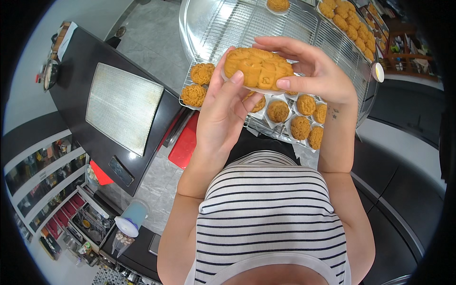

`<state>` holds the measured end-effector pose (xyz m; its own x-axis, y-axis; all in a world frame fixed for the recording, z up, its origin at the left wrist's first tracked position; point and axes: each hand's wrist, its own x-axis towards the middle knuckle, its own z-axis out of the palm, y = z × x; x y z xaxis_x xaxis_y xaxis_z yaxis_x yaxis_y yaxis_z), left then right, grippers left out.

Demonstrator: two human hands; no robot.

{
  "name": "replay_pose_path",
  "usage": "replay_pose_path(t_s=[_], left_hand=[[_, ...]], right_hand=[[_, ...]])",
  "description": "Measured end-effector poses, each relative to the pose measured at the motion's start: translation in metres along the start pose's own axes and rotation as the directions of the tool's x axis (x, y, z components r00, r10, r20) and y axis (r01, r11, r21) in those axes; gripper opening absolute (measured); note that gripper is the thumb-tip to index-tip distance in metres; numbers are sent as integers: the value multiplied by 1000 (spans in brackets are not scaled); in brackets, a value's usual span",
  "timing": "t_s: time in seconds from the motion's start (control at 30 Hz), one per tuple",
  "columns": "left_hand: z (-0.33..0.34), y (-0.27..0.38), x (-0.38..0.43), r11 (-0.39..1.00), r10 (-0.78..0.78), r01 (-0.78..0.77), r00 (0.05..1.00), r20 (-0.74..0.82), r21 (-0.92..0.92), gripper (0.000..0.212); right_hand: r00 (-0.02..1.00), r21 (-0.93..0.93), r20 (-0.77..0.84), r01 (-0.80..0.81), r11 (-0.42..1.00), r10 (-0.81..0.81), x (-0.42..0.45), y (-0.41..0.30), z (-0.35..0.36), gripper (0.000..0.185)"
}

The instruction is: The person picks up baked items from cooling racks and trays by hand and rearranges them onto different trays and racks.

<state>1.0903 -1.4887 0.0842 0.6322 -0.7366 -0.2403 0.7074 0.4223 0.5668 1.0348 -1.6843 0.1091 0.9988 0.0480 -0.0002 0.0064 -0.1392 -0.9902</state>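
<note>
A large golden-brown mooncake [254,67] with a moulded pattern and a pale paper liner beneath is held up between both hands. My left hand [224,92] grips its left end, the thumb on the near face and fingers underneath. My right hand [313,71] grips the right end, thumb on the near edge, other fingers arched beyond it. Below the hands, a wire cooling rack [213,32] bears smaller round mooncakes, among them one [194,95] at the left and one [278,110] on white paper near the front edge.
The rack lies over a shiny metal tray [188,25]. Many more mooncakes [351,26] are heaped at the back right, near a small white cup [378,72]. On the dark counter [74,85] at the left lie a perforated metal tray [124,107] and a phone [121,170]. A red stool [185,142] stands between.
</note>
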Motion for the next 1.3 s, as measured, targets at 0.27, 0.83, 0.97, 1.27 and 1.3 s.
replay_pose_path(t_s=[0.27,0.83,0.97,1.27,1.3], left_hand=[[0,2,2,996,-5,10,999,48,-93,61],[5,1,1,996,65,-55,989,136,-75,64],[6,1,1,997,63,-55,983,171,-50,64],[9,0,0,996,79,-72,985,151,-51,64],[10,-1,0,996,80,-72,987,140,-60,64]], right_hand=[[999,-175,-28,37,984,-42,-1,-7,-2,68],[926,-522,-139,232,821,-350,3,-20,23,57],[916,-534,-147,244,810,-373,1,-20,23,56],[916,-572,-130,243,784,-379,1,-23,22,59],[915,-560,-122,257,788,-384,1,-23,24,59]])
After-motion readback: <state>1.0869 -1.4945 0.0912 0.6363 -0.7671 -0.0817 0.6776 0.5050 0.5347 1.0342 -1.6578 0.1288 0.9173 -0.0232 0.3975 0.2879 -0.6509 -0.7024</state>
